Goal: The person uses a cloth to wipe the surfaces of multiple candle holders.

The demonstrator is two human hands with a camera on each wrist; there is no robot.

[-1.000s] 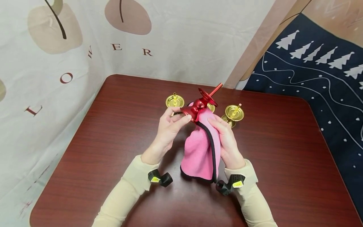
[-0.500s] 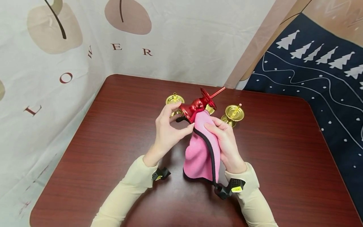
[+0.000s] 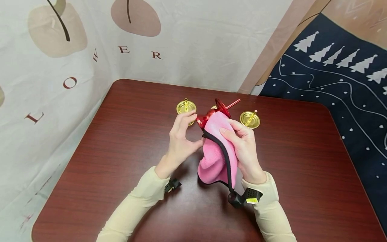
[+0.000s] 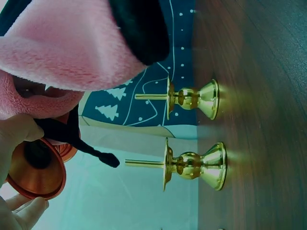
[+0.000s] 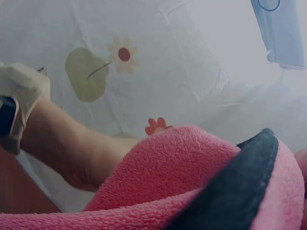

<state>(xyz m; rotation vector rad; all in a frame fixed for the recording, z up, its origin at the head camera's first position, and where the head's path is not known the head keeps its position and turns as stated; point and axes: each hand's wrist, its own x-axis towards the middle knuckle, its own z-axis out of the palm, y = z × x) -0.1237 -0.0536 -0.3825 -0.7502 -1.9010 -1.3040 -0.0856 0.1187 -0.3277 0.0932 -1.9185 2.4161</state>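
A shiny red candlestick (image 3: 202, 121) is held up over the table, tilted with its drip plate and thin spike toward the upper right. My left hand (image 3: 177, 139) spans its flared base between thumb and fingers. The hollow underside of this candlestick (image 4: 53, 175) faces the left wrist camera. With my right hand (image 3: 246, 148) I pinch a pink cloth (image 3: 216, 164) with black edging against the candlestick's stem. The cloth hangs down between both hands and covers part of the stem. In the right wrist view, pink cloth (image 5: 177, 167) fills the lower part.
Gold candlesticks stand behind the hands: one at the left (image 3: 185, 107), one at the right (image 3: 250, 120), and another (image 3: 214, 107) mostly hidden behind the red one. The dark wooden table (image 3: 302, 161) meets a printed fabric backdrop (image 3: 205, 50) at its far edge.
The red candlestick has come lower and tipped closer to level. My left hand has opened wider around its base, and my right hand has brought the cloth higher over the stem.
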